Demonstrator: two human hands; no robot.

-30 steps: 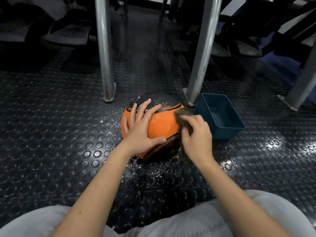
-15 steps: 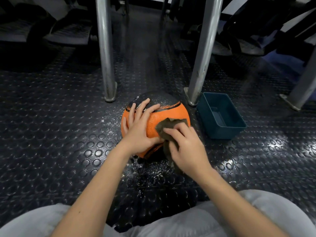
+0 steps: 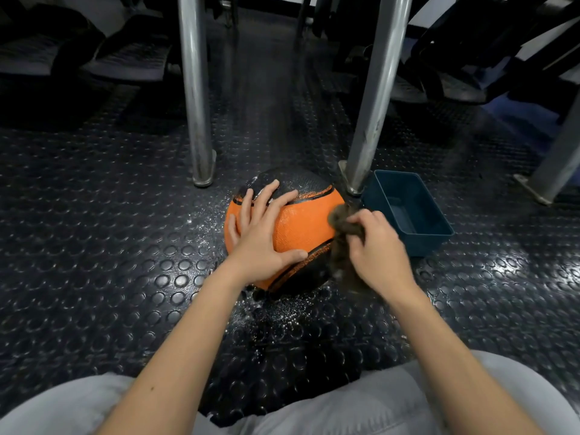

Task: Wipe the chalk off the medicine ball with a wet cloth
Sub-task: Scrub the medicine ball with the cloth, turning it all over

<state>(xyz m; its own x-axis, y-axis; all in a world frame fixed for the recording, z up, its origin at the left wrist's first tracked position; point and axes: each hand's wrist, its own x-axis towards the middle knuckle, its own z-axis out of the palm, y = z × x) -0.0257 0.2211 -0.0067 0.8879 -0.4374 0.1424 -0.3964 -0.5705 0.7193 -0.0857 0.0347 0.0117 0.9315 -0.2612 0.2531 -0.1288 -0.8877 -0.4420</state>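
Right grip (image 3: 379,249) clutches cloth (image 3: 343,226) on chalk-speckled orange-black medicine ball (image 3: 303,224); left grip (image 3: 260,237) lies flat.

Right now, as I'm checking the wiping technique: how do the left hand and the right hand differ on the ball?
The left hand lies flat with fingers spread on top of the medicine ball; the right hand is curled at its right side. The left hand holds nothing; the right hand grips the dark cloth. Both are at the same ball.
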